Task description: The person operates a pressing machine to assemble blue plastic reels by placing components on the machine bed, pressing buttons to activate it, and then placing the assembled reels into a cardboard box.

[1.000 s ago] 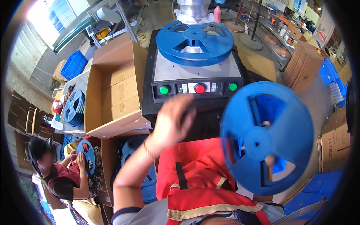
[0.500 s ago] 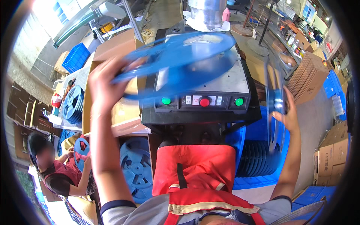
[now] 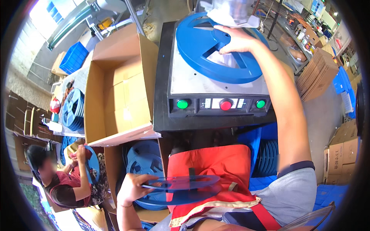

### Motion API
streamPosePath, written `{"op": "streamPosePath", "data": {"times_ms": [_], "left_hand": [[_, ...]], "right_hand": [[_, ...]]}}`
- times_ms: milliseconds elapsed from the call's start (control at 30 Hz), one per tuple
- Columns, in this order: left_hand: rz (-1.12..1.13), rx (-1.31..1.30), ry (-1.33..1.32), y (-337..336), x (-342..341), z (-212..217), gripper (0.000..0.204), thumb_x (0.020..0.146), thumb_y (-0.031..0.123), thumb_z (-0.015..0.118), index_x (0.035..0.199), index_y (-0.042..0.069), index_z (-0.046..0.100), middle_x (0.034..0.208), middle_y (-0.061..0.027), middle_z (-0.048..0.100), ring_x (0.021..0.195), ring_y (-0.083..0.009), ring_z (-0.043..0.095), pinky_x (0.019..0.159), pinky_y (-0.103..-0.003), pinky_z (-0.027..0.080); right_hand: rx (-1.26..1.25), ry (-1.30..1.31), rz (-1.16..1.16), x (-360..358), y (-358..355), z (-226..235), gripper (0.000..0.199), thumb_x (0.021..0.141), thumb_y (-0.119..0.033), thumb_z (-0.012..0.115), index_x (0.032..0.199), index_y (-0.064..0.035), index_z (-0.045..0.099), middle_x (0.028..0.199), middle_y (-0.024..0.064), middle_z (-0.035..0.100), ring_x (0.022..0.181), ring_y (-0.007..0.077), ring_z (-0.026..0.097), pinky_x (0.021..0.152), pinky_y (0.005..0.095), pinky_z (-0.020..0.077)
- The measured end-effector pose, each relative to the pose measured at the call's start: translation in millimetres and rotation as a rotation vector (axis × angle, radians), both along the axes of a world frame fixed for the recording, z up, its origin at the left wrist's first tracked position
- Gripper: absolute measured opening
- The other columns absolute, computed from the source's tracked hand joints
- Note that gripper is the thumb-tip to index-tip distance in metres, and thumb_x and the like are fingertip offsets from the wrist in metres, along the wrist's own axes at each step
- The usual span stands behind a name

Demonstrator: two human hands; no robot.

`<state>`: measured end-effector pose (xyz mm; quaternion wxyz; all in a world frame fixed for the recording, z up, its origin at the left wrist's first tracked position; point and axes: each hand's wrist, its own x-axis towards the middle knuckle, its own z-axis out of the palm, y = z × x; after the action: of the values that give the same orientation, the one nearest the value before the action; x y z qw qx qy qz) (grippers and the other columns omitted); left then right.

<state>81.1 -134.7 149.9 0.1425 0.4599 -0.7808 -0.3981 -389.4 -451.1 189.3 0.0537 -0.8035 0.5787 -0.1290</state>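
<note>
In front of my red apron, my left hand (image 3: 135,188) grips the rim of a blue plastic reel (image 3: 189,190), which is smeared by motion. My right hand (image 3: 237,40) reaches across to a second blue reel (image 3: 192,57) lying over the metal top of a black machine. The thumb and fingers are bent about its spokes near the hub. That reel sits under a metal cylinder (image 3: 233,9) wrapped with white cloth at its lower end. Green and red buttons (image 3: 225,104) line the machine's front panel.
An open cardboard box (image 3: 125,88) stands left of the machine, with another box of blue reels (image 3: 144,161) below. A blue bin (image 3: 252,150) with dark reels is at right. A co-worker (image 3: 69,181) handles a reel at far left. Flat cardboard (image 3: 318,73) is stacked at right.
My left hand has drawn its reel from above the machine down to my apron. My right hand has carried its reel from over the blue bin onto the machine top.
</note>
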Motion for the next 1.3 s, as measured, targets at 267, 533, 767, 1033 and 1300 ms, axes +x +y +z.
{"op": "streamPosePath", "data": {"times_ms": [267, 533, 767, 1033, 1300], "left_hand": [[-0.301, -0.282, -0.148, -91, -75, -12, 0.041, 0.063, 0.016, 0.079, 0.102, 0.006, 0.069, 0.094, -0.0135, 0.068, 0.086, -0.0306, 0.067, 0.075, -0.038, 0.053], [-0.31, -0.646, -0.463, -129, -106, -51, 0.09, 0.064, 0.022, 0.081, 0.137, -0.009, 0.037, 0.149, -0.0281, 0.026, 0.139, -0.037, 0.03, 0.111, -0.044, 0.031], [-0.31, -0.707, -0.569, -139, -122, -69, 0.096, 0.061, 0.031, 0.082, 0.137, -0.008, 0.038, 0.15, -0.0263, 0.026, 0.139, -0.035, 0.032, 0.111, -0.042, 0.033], [-0.233, -0.646, -0.639, -132, -132, -68, 0.086, 0.068, 0.031, 0.081, 0.138, 0.0, 0.041, 0.148, -0.0234, 0.032, 0.138, -0.0334, 0.032, 0.11, -0.042, 0.033], [-0.165, -0.1, -0.072, -83, -105, -28, 0.026, 0.08, 0.019, 0.074, 0.1, 0.004, 0.07, 0.075, -0.0092, 0.069, 0.069, -0.0227, 0.067, 0.065, -0.033, 0.054]], "right_hand": [[0.042, 0.101, 0.005, 8, -3, -1, 0.101, 0.064, -0.049, 0.078, 0.148, -0.0185, 0.031, 0.148, 0.0174, 0.034, 0.134, 0.0335, 0.038, 0.109, 0.0427, 0.0343], [-0.379, -0.358, -0.164, -1, 150, -20, 0.045, 0.088, -0.026, 0.067, 0.123, -0.0004, 0.058, 0.129, 0.0188, 0.056, 0.122, 0.0306, 0.052, 0.103, 0.0394, 0.0396], [-0.346, -0.011, -0.264, -10, 286, -161, 0.056, 0.092, -0.02, 0.057, 0.139, 0.0041, 0.038, 0.144, 0.0215, 0.04, 0.133, 0.0372, 0.039, 0.11, 0.0465, 0.0298], [-0.316, 0.044, -0.303, -2, 282, -171, 0.064, 0.091, -0.03, 0.058, 0.141, 0.0039, 0.036, 0.149, 0.023, 0.033, 0.138, 0.037, 0.032, 0.113, 0.0472, 0.0243], [-0.159, -0.821, -0.041, 69, 309, -114, 0.045, 0.086, -0.016, 0.069, 0.126, -0.0004, 0.054, 0.118, 0.0154, 0.062, 0.11, 0.0266, 0.059, 0.097, 0.034, 0.0433]]}}
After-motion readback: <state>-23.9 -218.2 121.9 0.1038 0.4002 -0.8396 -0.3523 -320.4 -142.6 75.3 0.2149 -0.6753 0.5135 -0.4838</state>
